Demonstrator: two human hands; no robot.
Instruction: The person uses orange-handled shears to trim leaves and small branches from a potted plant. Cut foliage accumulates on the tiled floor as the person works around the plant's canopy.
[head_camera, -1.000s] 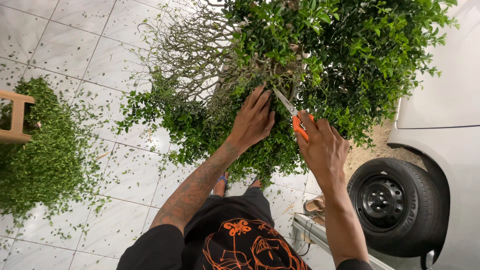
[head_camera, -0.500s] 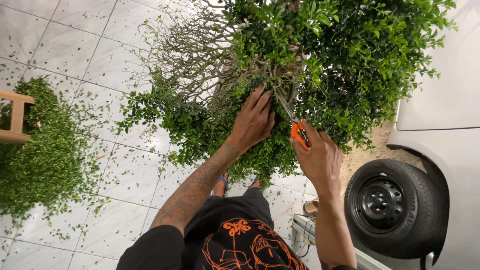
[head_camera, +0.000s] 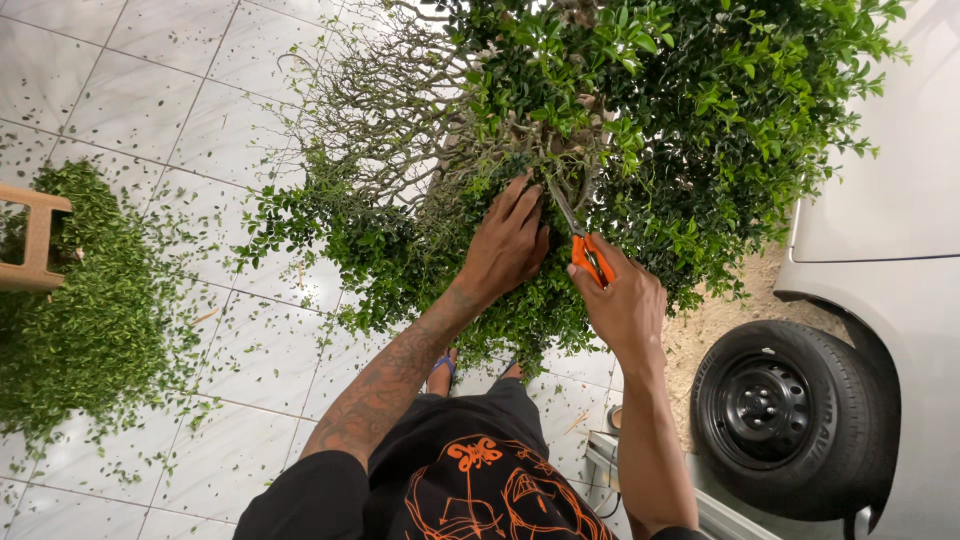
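Shears: orange-handled metal pruning shears (head_camera: 585, 245), in right hand, mid-frame, at the core of the bush.
Shears axis: long axis runs from orange grips near the palm up and slightly left; thin grey blades point into the branches, tips hidden by foliage, so can't tell if blades are apart or shut.
Right hand (head_camera: 625, 305): wrapped round the orange grips, fingers curled tight, thumb side up; forearm comes in from bottom of frame.
Left hand (head_camera: 508, 245): fingers spread and flat, pressed on the leaves just left of the blades, holds nothing; tattooed forearm runs down-left.
Bush: dense small-leaved green shrub (head_camera: 650, 130), glossy tiny oval leaves, rounded mass on right and lower parts; both hands are sunk into its lower middle.
Bare part: thin grey-brown woody twigs (head_camera: 390, 100), tangled, wiry, mostly leafless, upper left of the shrub.
Floor: glossy white marbled floor tiles (head_camera: 250, 350), square w/ dark grout lines, dotted w/ loose leaf bits.
Clippings: big heap of green leaf clippings (head_camera: 80, 310), loose and fluffy, well apart from hands, far left.
Wood piece: light wooden stool leg/frame (head_camera: 35, 240), at left edge, partly in the heap.
Car: white car body (head_camera: 890, 200) on right, smooth painted panel; black rubber tyre w/ black steel rim (head_camera: 775, 415) lower right, near right elbow.
Ground by tyre: sandy patch (head_camera: 720, 320), grainy, tan.
Clothes: black T-shirt w/ orange print (head_camera: 470, 490), bottom centre.
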